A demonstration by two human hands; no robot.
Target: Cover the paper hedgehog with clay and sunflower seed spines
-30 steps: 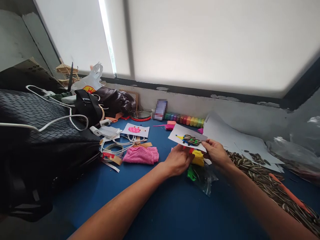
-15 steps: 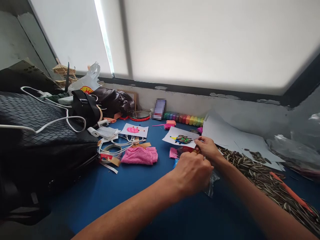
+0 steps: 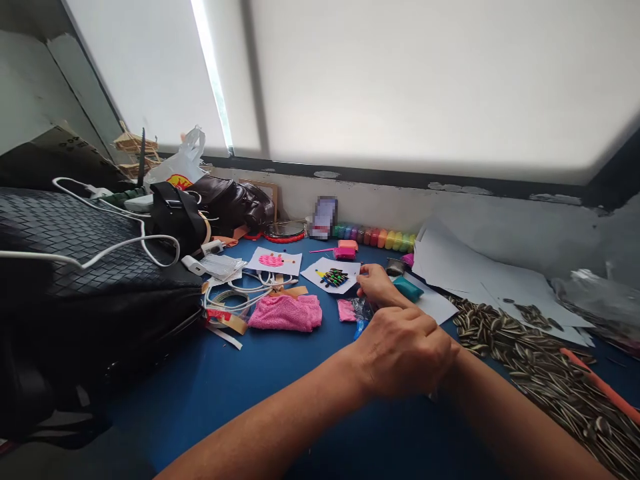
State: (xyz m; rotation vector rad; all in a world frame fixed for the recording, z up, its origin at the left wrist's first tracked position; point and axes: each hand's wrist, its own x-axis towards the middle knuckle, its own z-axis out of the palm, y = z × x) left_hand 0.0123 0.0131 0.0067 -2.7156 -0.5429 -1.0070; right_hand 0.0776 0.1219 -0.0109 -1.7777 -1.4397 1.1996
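Observation:
My right hand [image 3: 376,283] reaches forward and pinches the right edge of a white paper card [image 3: 311,272]. On the card is a small hedgehog-like figure [image 3: 334,277] with a yellow tip, dark seed-shaped pieces and green spots. My left hand [image 3: 407,350] is a closed fist, back of the hand up, in front of my right forearm. Its fingers point away from me, so whatever they hold is hidden. Near the fist lie a pink packet [image 3: 346,310] and a blue piece [image 3: 361,328]. A teal packet [image 3: 407,288] sits beyond my right wrist on white paper.
Striped sunflower seeds [image 3: 540,373] and an orange strip [image 3: 600,383] cover the right side. Another card with a pink figure [image 3: 271,260] lies behind a pink cloth [image 3: 286,313]. Cables, tape [image 3: 227,303] and a black bag [image 3: 100,273] fill the left. Coloured clay tubs [image 3: 383,238] line the wall.
My right hand has moved the hedgehog card left, and it now lies beside the pink-figure card. My left fist has shifted slightly right and toward me. The teal packet has come into sight.

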